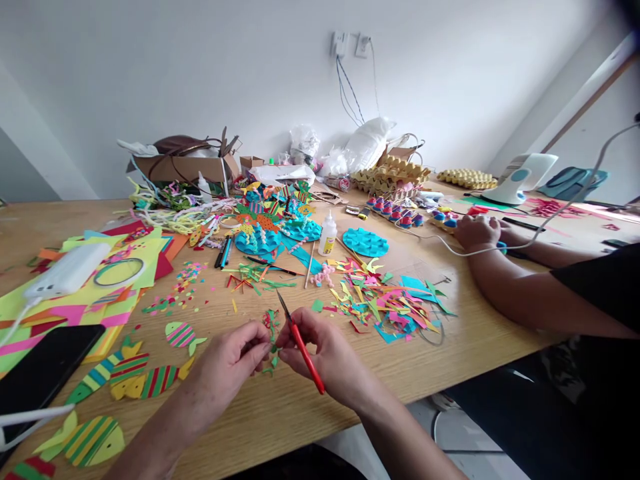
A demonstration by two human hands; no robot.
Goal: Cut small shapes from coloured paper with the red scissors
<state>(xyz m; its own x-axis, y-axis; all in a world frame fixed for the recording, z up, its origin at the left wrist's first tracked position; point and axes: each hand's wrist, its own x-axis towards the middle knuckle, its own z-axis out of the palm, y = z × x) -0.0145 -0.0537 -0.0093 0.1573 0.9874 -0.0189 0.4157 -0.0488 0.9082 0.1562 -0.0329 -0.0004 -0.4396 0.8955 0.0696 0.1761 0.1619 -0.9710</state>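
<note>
My left hand (pixel 231 363) is closed in a pinch on a small green paper piece (pixel 273 331) over the near edge of the wooden table (pixel 280 407). My right hand (pixel 326 353) also touches that paper and grips red-handled scissors (pixel 303 345), whose blades point up and away from me. Bits of cut paper lie just beyond both hands.
Striped paper fish (pixel 183 333) lie at my left beside a black tablet (pixel 43 367) and coloured paper sheets. A glue bottle (pixel 327 235), blue craft shapes (pixel 365 241) and a scrap pile (pixel 390 307) sit further back. Another person's arm (pixel 520 293) rests on the table at the right.
</note>
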